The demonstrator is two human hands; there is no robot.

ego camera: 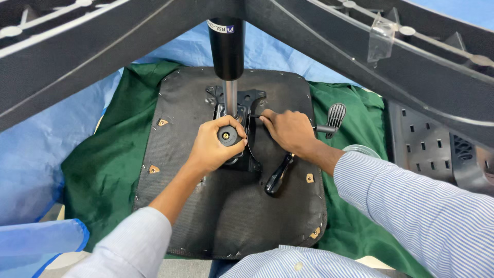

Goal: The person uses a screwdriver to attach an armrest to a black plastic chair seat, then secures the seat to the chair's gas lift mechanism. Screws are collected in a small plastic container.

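Gripping the round black knob (pixel 227 135) with your left hand (pixel 215 146), fingers curled tight about it, you have the tilt mechanism (pixel 242 121) seated on the upturned seat base (pixel 226 206). Just beyond that grip, the gas cylinder (pixel 226 51) already stands in its socket, so mounting looks largely done. Right of the grip, your right hand (pixel 288 131) presses fingertips on the plate, holding nothing; under its wrist lies a black handle (pixel 278 175), and the paddle lever (pixel 335 117) juts farther out. Beneath everything lies green cloth (pixel 103 164).
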